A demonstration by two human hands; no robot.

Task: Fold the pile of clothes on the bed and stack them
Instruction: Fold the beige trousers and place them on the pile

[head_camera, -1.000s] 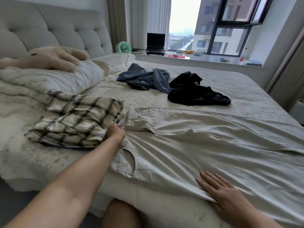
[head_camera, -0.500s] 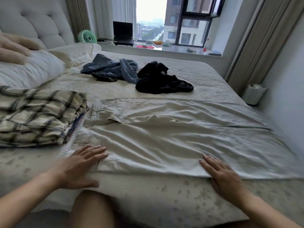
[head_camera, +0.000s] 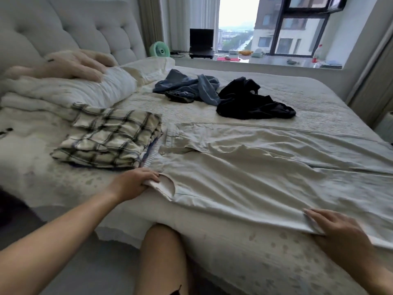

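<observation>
Left hand (head_camera: 136, 184) pinches the beige trousers (head_camera: 265, 173) at the waistband, right hand (head_camera: 338, 228) grips their hem along the bed's (head_camera: 244, 252) near edge, ready to fold lengthwise.

We lose the far end of the beige trousers (head_camera: 265, 173) past the right edge of the view. The right hand (head_camera: 338, 231) covers their near hem, its thumb tucked beneath the cloth. A striped garment (head_camera: 151, 153) barely peeks from under the folded plaid shirt (head_camera: 108, 139). Small items on the windowsill (head_camera: 276, 60) are too blurred for us to name.
</observation>
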